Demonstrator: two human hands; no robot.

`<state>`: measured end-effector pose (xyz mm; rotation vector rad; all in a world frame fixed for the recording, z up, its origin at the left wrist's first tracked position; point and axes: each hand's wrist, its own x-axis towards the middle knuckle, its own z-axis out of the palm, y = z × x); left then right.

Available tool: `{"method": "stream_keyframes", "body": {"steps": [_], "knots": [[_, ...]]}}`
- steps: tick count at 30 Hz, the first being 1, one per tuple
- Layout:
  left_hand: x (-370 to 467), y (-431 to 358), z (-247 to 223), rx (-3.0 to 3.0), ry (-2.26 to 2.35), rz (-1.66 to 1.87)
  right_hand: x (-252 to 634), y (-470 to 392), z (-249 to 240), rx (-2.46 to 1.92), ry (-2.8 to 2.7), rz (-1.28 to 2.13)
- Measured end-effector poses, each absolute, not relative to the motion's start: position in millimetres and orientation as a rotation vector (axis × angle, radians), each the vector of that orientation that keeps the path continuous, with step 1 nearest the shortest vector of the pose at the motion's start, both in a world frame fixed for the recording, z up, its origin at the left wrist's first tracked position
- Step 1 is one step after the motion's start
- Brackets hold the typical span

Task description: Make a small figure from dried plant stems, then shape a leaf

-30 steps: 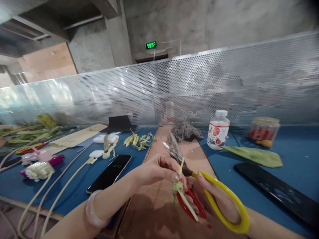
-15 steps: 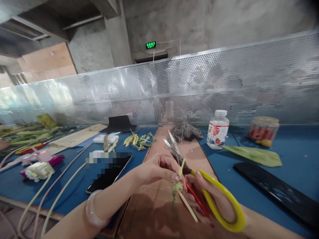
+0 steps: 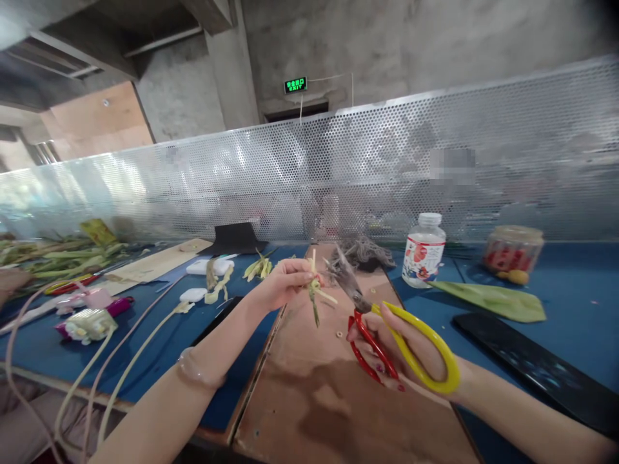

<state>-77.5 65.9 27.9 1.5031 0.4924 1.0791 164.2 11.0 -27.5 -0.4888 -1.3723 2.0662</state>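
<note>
My left hand [image 3: 289, 283] is closed, its fingertips pinching a small knotted piece of pale green leaf strip [image 3: 314, 285]. Ends of the strip stick out above and to the right, and a darker green bit hangs down. My right hand [image 3: 382, 338] is wrapped round a pair of scissors [image 3: 358, 299] with one yellow and one red handle loop. The blades are slightly apart and point up and to the left, close to the right of the knotted strip. Both hands are above the brown board [image 3: 290, 386].
On the right stand a white-capped bottle [image 3: 423, 254] and a jar [image 3: 513, 251], with a long green leaf [image 3: 493, 301] and a black phone [image 3: 527, 361] before them. Grey yarn [image 3: 370, 252] lies behind the scissors. Cables [image 3: 123, 348] trail at left; another person's hand [image 3: 12, 283] shows at the edge.
My hands have moved apart. The left has gone left and away from me with the knotted strip. The scissors in my right hand have shifted slightly up and left, clear of the left fingers.
</note>
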Motion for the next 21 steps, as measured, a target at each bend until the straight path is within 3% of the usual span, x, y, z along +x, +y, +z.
{"method": "stream_keyframes", "body": {"steps": [8,13,15,18,21], "knots": [[-103.6,86.8,21.0,1.473,0.639,1.241,175.8,19.6,-28.0,-0.597,-1.482,2.029],[-105.9,89.1,20.3,1.493,0.748,1.317,176.0,26.7,-17.3,-0.657,-1.454,1.839],[-106.6,93.2,20.7,1.494,0.829,1.367,181.3,33.5,-12.1,-0.922,-1.529,1.599],[-113.2,102.3,19.8,1.484,0.993,1.474,197.0,43.5,-8.3,-1.456,-1.808,0.897],[-124.0,108.2,17.7,1.512,1.183,1.51,213.4,49.2,-10.8,-1.702,-1.895,0.325]]}}
